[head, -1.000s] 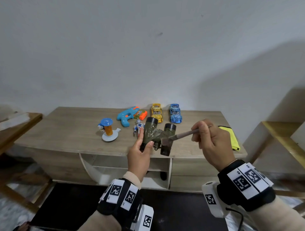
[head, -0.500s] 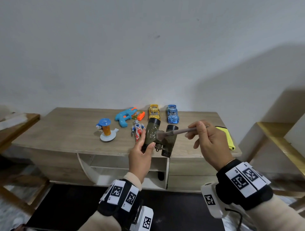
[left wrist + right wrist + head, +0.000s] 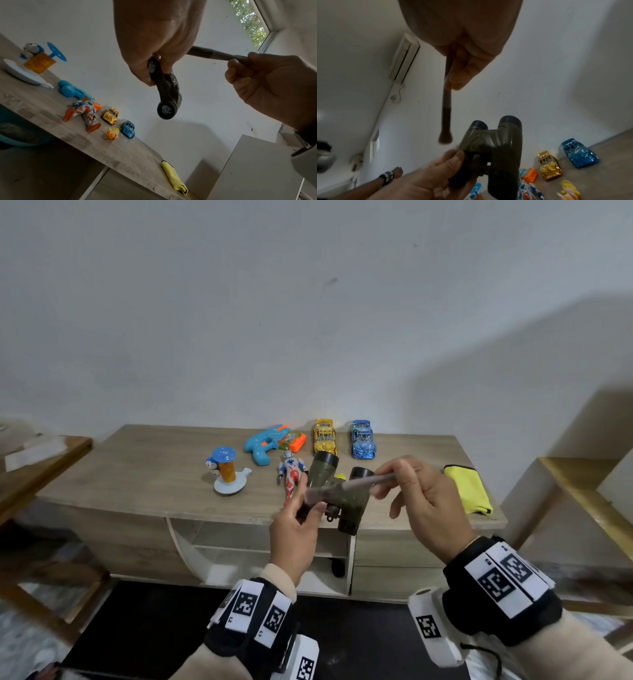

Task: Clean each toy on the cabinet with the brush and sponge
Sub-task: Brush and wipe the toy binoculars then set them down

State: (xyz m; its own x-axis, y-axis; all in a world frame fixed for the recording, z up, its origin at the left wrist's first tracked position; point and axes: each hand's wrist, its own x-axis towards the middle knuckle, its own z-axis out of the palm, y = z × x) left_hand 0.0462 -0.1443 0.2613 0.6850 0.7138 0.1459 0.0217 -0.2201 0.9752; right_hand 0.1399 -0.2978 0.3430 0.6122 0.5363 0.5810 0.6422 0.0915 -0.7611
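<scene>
My left hand (image 3: 297, 529) grips the olive toy binoculars (image 3: 346, 496) by their left barrel, held up in front of the cabinet (image 3: 154, 474). My right hand (image 3: 421, 501) pinches the handle of a thin dark brush (image 3: 356, 485). Its bristle tip lies at the left barrel by my left thumb. In the right wrist view the brush (image 3: 446, 115) points down beside the binoculars (image 3: 496, 146). The left wrist view shows the binoculars (image 3: 164, 92) from below. On the cabinet lie a yellow sponge cloth (image 3: 469, 487) and other toys.
On the cabinet top sit a robot-cat figure with a blue disc (image 3: 224, 470), a blue water gun (image 3: 269, 443), a red-blue action figure (image 3: 291, 474), a gold car (image 3: 324, 436), a blue car (image 3: 362, 438) and a small yellow doll (image 3: 112, 134). Wooden furniture (image 3: 41, 453) flanks both sides.
The brush tip has swept left across the binoculars, from the right barrel to the left barrel near my left thumb. My left hand keeps its grip.
</scene>
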